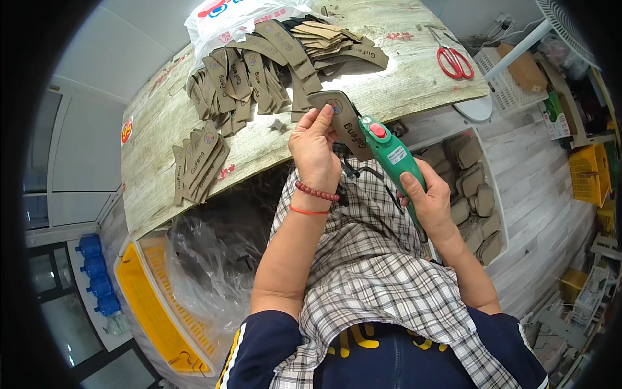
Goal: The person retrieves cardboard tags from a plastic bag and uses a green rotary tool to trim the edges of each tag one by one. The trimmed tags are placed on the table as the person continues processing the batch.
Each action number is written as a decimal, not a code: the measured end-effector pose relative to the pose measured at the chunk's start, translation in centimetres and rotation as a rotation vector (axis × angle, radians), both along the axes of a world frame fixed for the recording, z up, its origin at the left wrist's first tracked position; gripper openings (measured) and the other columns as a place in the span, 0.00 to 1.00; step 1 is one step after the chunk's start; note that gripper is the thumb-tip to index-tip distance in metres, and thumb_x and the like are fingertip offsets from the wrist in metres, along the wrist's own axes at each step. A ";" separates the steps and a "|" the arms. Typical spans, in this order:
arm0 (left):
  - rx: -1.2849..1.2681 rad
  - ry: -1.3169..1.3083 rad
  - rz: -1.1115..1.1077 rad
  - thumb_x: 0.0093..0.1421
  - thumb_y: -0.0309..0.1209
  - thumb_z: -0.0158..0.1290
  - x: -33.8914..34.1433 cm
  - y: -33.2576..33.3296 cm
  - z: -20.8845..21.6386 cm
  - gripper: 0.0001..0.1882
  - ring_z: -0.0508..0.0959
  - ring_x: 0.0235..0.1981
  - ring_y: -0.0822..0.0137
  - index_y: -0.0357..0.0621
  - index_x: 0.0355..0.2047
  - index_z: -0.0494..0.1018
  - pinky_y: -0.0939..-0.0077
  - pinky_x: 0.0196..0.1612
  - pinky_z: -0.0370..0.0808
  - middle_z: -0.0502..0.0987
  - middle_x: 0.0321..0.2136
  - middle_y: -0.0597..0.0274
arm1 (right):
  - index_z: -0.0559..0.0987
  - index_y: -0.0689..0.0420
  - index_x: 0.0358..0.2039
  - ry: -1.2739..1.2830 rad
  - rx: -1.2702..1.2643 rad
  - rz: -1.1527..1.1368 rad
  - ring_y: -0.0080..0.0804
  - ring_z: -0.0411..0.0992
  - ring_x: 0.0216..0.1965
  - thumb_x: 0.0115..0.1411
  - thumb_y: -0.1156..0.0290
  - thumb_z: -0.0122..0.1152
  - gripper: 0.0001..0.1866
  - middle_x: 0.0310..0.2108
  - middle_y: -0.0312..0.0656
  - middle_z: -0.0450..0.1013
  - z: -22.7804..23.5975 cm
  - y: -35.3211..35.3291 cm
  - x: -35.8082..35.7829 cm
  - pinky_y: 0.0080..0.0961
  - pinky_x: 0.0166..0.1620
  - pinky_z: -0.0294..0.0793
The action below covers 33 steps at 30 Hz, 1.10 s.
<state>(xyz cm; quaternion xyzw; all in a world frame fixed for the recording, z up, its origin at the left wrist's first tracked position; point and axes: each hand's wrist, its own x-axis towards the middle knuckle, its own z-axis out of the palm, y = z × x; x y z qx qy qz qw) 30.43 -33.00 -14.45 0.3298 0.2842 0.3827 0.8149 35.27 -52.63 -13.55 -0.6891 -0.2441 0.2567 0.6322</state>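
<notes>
My left hand point(315, 148) pinches a khaki cloth piece point(350, 133) near its upper end, thumb on top. The piece is long, curved and printed, and hangs over my lap just past the table edge. In my right hand point(429, 199) is a green handheld electric fabric cutter point(393, 157) with a red button. Its tip points up and left and meets the right edge of the cloth piece; whether the blade is cutting I cannot tell. A small stack of similar cloth pieces point(199, 162) lies on the table to the left. A larger heap point(253, 78) is further back.
The wooden table point(152, 188) has a white plastic bag point(227, 26) at the back and red-handled scissors point(455, 62) at right. On my right, a white bin point(504, 249) holds many khaki pieces. A yellow basket point(146, 311) and clear plastic sheeting point(201, 279) are at lower left.
</notes>
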 end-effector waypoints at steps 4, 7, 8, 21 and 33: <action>0.028 0.029 -0.066 0.60 0.25 0.53 -0.5 -0.4 -0.5 0.05 0.79 0.28 0.71 0.37 0.36 0.74 0.79 0.32 0.76 0.79 0.29 0.61 | 0.74 0.64 0.47 0.000 0.006 0.002 0.16 0.66 0.20 0.61 0.56 0.58 0.24 0.21 0.34 0.70 0.5 0.1 0.1 0.16 0.23 0.66; 0.021 0.027 -0.057 0.59 0.24 0.55 -0.8 -1.1 -0.3 0.05 0.78 0.28 0.72 0.38 0.36 0.74 0.80 0.31 0.75 0.79 0.29 0.62 | 0.74 0.64 0.47 0.004 0.008 0.001 0.16 0.66 0.20 0.61 0.56 0.58 0.23 0.21 0.34 0.70 1.1 0.3 0.3 0.16 0.23 0.66; 0.018 0.024 -0.045 0.58 0.24 0.55 -0.9 -1.3 -0.2 0.05 0.78 0.28 0.72 0.38 0.36 0.73 0.81 0.31 0.75 0.79 0.29 0.62 | 0.74 0.64 0.47 0.009 0.005 -0.002 0.16 0.66 0.20 0.61 0.56 0.58 0.23 0.21 0.34 0.70 1.4 0.4 0.3 0.16 0.24 0.66; 0.007 -0.047 0.099 0.56 0.22 0.57 -0.6 -0.1 -0.6 0.07 0.77 0.28 0.71 0.40 0.35 0.71 0.78 0.32 0.73 0.78 0.29 0.61 | 0.74 0.64 0.47 -0.105 -0.055 0.024 0.17 0.67 0.19 0.60 0.56 0.58 0.24 0.19 0.34 0.70 0.3 -0.9 -0.5 0.18 0.23 0.67; -0.040 -0.029 0.044 0.55 0.23 0.59 -0.4 -1.8 0.1 0.05 0.76 0.23 0.75 0.39 0.32 0.75 0.84 0.27 0.72 0.79 0.27 0.64 | 0.73 0.65 0.48 -0.032 -0.012 0.015 0.16 0.66 0.20 0.61 0.56 0.58 0.24 0.19 0.33 0.69 0.6 -0.7 -0.4 0.16 0.24 0.66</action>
